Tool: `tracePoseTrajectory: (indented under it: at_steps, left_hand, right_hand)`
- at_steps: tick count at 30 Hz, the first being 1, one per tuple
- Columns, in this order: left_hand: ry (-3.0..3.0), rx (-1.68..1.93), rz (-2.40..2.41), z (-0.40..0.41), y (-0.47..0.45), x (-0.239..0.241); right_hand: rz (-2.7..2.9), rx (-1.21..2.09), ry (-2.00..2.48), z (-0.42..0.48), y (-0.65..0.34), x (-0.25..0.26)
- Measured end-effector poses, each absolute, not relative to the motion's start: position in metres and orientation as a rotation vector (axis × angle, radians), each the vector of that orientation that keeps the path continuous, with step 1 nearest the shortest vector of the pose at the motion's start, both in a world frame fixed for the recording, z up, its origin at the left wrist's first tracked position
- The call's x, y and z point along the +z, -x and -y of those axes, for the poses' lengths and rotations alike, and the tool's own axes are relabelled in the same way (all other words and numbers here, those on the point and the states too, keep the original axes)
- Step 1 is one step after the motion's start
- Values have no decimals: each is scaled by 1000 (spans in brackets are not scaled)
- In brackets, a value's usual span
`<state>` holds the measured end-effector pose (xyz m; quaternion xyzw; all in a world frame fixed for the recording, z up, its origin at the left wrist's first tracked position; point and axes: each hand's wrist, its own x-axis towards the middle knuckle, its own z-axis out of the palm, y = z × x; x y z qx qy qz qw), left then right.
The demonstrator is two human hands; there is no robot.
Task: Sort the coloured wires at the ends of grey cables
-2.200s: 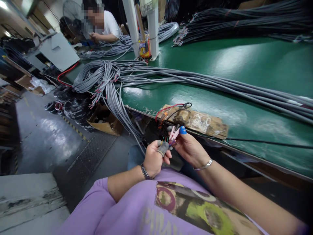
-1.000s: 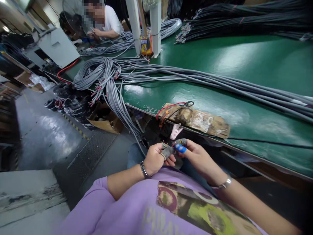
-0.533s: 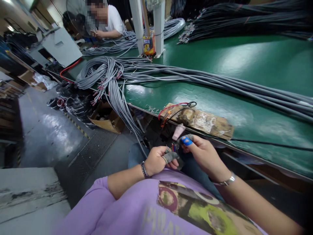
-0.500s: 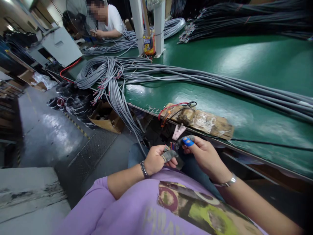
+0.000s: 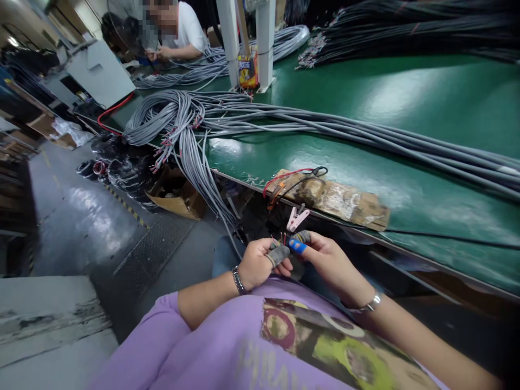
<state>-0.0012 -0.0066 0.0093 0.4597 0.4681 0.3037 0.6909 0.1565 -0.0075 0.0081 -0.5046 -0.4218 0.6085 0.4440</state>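
Note:
My left hand [image 5: 264,262], with a grey cover on a finger, is closed on a cable end, and thin coloured wires [image 5: 283,238] stick up from it. Against those wires my right hand [image 5: 320,254] is pinched, with a blue wrap on its thumb and a grey cover on its index finger. Both sets of fingertips nearly meet over my lap, and they hide most of the cable. Just above them is a pale pink clip [image 5: 298,218] at the bench edge. Whether a wire lies between the right fingertips is too small to make out.
Grey cables [image 5: 284,116] run along the green bench [image 5: 385,97] and hang over its near edge. A worn wooden board [image 5: 345,203] with red and black leads lies at that edge. Black cable bundles [image 5: 406,38] lie farther back. Another person [image 5: 189,32] works at the far left.
My right hand has moved left and slightly down, closing the gap to the left fingers and the wires. The left hand stays nearly in place.

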Motion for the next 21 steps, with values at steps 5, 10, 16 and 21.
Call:
tracePoseTrajectory:
  at_steps: [5,10,16,21]
  left_hand:
    - [-983,776,-1071,4,2,4]
    - [-960,862,-1078,3,1,-4]
    - [-957,877,-1097,3,3,-2]
    - [-951,872,-1044,0,8,2]
  right_hand:
    - [968,1522,1239,11,-158,0]
    - [1042,1530,1203,13,-159,-2]
    - [1074,1597,1185,14,-161,1]
    - [783,1648,1125,4,-167,-7]
